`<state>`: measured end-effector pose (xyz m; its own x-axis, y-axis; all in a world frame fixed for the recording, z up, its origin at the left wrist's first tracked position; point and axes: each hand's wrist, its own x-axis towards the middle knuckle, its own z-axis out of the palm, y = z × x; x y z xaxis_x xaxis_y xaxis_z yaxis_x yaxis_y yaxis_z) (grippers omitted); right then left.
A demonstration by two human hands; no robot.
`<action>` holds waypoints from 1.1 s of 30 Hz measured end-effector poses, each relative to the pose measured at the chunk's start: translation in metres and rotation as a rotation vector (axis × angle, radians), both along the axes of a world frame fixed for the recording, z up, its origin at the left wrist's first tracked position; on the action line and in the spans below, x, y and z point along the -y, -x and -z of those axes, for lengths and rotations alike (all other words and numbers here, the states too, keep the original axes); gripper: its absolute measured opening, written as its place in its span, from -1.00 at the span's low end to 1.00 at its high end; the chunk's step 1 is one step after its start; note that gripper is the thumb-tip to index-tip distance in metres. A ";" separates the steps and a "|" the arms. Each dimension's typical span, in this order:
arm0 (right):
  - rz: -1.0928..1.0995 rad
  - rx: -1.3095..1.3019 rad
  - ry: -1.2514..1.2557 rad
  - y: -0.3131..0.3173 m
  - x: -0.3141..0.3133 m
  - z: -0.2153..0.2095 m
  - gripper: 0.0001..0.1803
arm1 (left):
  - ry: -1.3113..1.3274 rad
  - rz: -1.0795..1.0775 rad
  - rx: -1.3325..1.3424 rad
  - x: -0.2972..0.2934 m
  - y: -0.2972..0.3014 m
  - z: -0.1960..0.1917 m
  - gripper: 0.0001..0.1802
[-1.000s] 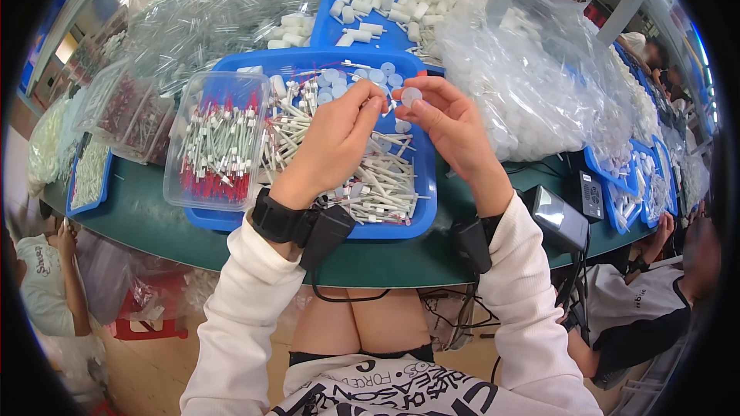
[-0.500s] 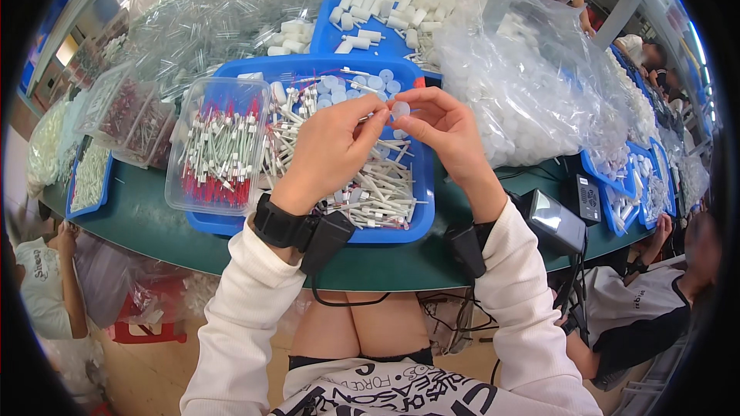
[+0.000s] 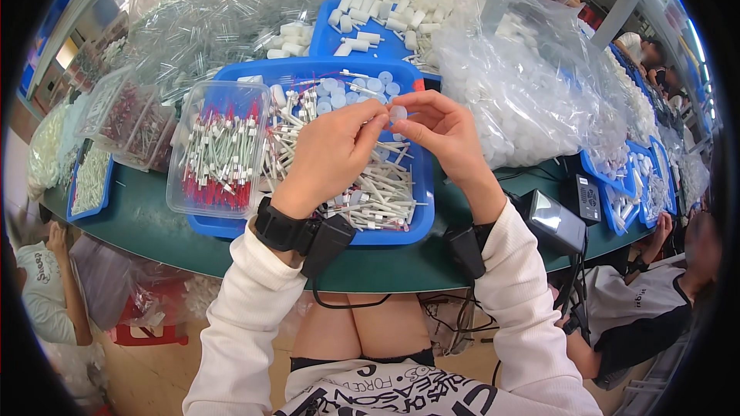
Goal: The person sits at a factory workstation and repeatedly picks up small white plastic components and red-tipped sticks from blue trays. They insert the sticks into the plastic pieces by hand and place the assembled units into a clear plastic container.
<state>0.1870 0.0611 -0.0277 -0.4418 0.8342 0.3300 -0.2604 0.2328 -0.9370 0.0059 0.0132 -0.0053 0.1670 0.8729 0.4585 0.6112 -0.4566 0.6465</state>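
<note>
Over the blue tray [image 3: 428,185] my two hands meet at the fingertips. In my right hand [image 3: 445,129] a small round translucent white disc [image 3: 398,113] is pinched between thumb and fingers. My left hand [image 3: 337,145] is closed in a pinch right beside the disc; what its fingertips hold is too small or hidden to make out. Beneath them, thin white sticks with wire ends [image 3: 378,189] lie in the tray, with loose translucent discs [image 3: 339,92] toward its far side. A clear plastic box [image 3: 219,146] of white sticks with red wires rests on the tray's left part.
Behind stands another blue tray [image 3: 327,40] with white cylinders. A large clear bag [image 3: 524,100] of white parts fills the right, and clear tubes [image 3: 223,19] are heaped at the back. A black device [image 3: 551,221] with cables sits right. Other people [image 3: 640,300] sit at both sides.
The disc between my fingertips has shifted and tilted slightly. My hands stay in nearly the same place. At the far left, a person's arm has moved a little.
</note>
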 end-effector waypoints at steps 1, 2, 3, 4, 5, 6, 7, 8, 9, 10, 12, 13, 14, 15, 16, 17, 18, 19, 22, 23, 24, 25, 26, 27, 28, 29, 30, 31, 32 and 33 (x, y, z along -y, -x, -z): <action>0.003 0.003 -0.020 0.000 0.000 0.000 -0.69 | 0.003 -0.006 -0.008 0.000 0.000 0.000 -0.80; 0.006 0.020 -0.023 0.000 0.000 0.000 -0.69 | 0.006 -0.012 -0.016 0.000 0.000 0.000 -0.80; 0.009 0.037 -0.026 0.000 0.001 0.000 -0.69 | 0.010 -0.018 -0.024 0.000 0.000 0.000 -0.80; 0.012 0.054 -0.028 0.001 0.001 -0.001 -0.68 | 0.011 -0.017 -0.050 0.000 0.001 0.000 -0.79; 0.045 0.119 -0.075 0.001 0.001 -0.001 -0.69 | 0.012 -0.016 -0.077 0.000 0.001 0.002 -0.79; 0.078 0.185 -0.122 0.000 0.002 -0.002 -0.69 | 0.013 -0.015 -0.103 -0.001 0.002 0.003 -0.79; 0.112 0.250 -0.169 0.000 0.002 -0.002 -0.69 | 0.023 -0.005 -0.108 -0.001 0.002 0.003 -0.79; 0.116 0.243 -0.168 0.000 0.002 -0.001 -0.69 | 0.034 0.005 -0.112 0.000 0.002 0.002 -0.79; 0.120 0.235 -0.167 0.000 0.001 0.000 -0.70 | 0.044 0.016 -0.116 0.000 0.002 0.002 -0.79; 0.125 0.228 -0.166 0.000 0.001 0.001 -0.70 | 0.076 0.024 -0.115 0.000 0.002 0.002 -0.79; 0.134 0.195 -0.154 0.000 0.000 0.002 -0.71 | 0.141 0.040 -0.111 0.001 0.000 0.003 -0.73; 0.135 0.178 -0.149 0.001 0.000 0.001 -0.72 | 0.108 0.053 -0.072 0.002 0.000 0.005 -0.71; 0.134 0.184 -0.149 0.001 -0.001 0.001 -0.71 | 0.076 0.067 -0.033 0.003 0.000 0.008 -0.67; 0.133 0.190 -0.150 0.000 -0.002 0.002 -0.71 | 0.044 0.080 0.006 0.003 0.000 0.010 -0.63; 0.134 0.196 -0.150 -0.001 -0.002 0.002 -0.71 | 0.005 0.088 0.018 0.001 0.000 0.012 -0.60; 0.131 0.196 -0.146 -0.001 -0.002 0.002 -0.71 | -0.034 0.095 0.029 -0.001 0.000 0.013 -0.58; 0.127 0.196 -0.142 0.000 -0.001 0.002 -0.71 | -0.073 0.103 0.040 -0.002 0.000 0.015 -0.55; 0.125 0.195 -0.137 0.001 -0.001 0.002 -0.71 | -0.084 0.099 0.047 -0.004 0.001 0.018 -0.57; 0.119 0.181 -0.124 0.000 0.001 -0.001 -0.72 | -0.081 0.058 -0.004 -0.007 0.005 0.021 -0.66; 0.132 0.199 -0.135 0.000 0.001 -0.001 -0.72 | -0.055 0.025 -0.070 -0.008 0.007 0.019 -0.71; 0.147 0.217 -0.146 -0.001 0.001 0.000 -0.72 | -0.030 -0.007 -0.137 -0.008 0.010 0.017 -0.75; 0.168 0.237 -0.158 -0.002 0.001 -0.001 -0.72 | -0.054 0.003 -0.138 -0.008 0.009 0.016 -0.80; 0.169 0.232 -0.163 -0.003 0.000 0.001 -0.71 | -0.079 0.014 -0.138 -0.009 0.008 0.015 -0.85; 0.172 0.229 -0.169 -0.001 -0.002 0.005 -0.71 | -0.103 0.028 -0.137 -0.009 0.008 0.014 -0.90; 0.176 0.229 -0.176 0.000 -0.003 0.006 -0.70 | -0.120 0.033 -0.112 -0.009 0.008 0.013 -0.92; 0.148 0.273 -0.159 -0.002 -0.001 0.002 -0.70 | -0.128 0.042 -0.097 -0.008 0.007 0.013 -0.92; 0.142 0.265 -0.145 -0.002 -0.001 -0.001 -0.70 | -0.134 0.053 -0.080 -0.008 0.008 0.012 -0.92; 0.140 0.257 -0.128 -0.004 0.001 -0.002 -0.71 | -0.136 0.068 -0.063 -0.007 0.007 0.012 -0.91; 0.157 0.255 -0.118 -0.004 0.003 -0.002 -0.72 | -0.123 0.070 -0.074 -0.007 0.006 0.012 -0.91; 0.174 0.254 -0.108 -0.004 0.006 -0.003 -0.73 | -0.111 0.074 -0.086 -0.006 0.006 0.010 -0.91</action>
<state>0.1911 0.0552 -0.0251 -0.3751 0.8707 0.3181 0.0308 0.3547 -0.9345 0.0002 0.0191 -0.0156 0.2717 0.8015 0.5327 0.6242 -0.5681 0.5364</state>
